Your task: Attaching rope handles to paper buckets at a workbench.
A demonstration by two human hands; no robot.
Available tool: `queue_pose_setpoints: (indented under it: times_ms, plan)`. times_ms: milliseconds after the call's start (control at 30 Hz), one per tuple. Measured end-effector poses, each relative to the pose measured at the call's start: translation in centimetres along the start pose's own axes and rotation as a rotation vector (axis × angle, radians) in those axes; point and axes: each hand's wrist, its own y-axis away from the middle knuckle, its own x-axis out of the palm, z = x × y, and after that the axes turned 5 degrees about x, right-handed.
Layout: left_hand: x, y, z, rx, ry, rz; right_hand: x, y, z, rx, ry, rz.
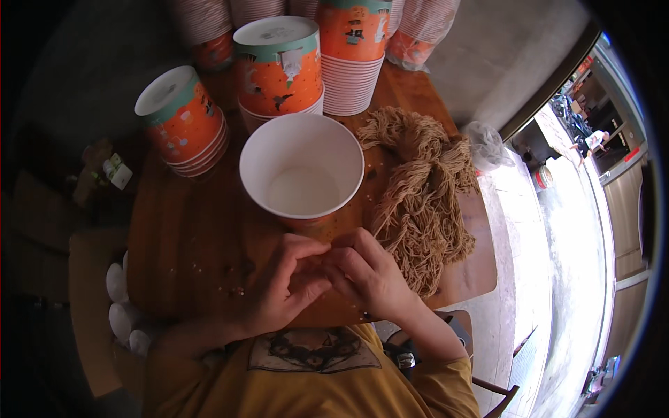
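Observation:
Just in front of an upright white-lined paper bucket (296, 171), my two hands meet near the table's front edge. My left hand (289, 282) is curled, its fingertips touching those of the other. Bent inward in a pinch, the fingers of my right hand (362, 272) press close together. Whatever is between the fingertips, if anything, is too small or hidden to make out. The bucket's inside shows nothing but its pale bottom. To the right of my hands lies a tangled bundle of tan, stringy strands (425, 202), like twine or yarn.
Upside-down stacks of orange and green paper buckets stand behind: a short left stack (182, 122), a middle stack (279, 70) and a tall stack (353, 70). A plastic-wrapped stack (418, 31) is farther back. Crumbs dot the wooden table (188, 244). White rounded objects (120, 299) sit beyond its left edge.

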Motion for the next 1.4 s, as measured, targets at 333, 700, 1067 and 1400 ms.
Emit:
queue_pose_setpoints:
  times_ms: [333, 700, 1067, 1400]
  plan:
    - [-2.5, 1.1, 0.0, -0.474, 0.232, 0.038, 1.5, 0.7, 0.7, 0.183, -0.174, 0.052]
    - [-3.1, 0.0, -0.2, -0.115, -0.337, 0.037, 2.8, 0.9, 0.6, 0.336, -0.293, 0.120]
    - [-7.8, -7.1, -0.7, 0.214, -0.829, 0.281, 3.0, 0.3, 0.2, 0.396, -0.313, -0.192]
    - [-6.2, -11.3, -1.7, -0.441, -0.321, 0.440, 4.6, 0.1, -1.2, 0.225, -0.122, -0.329]
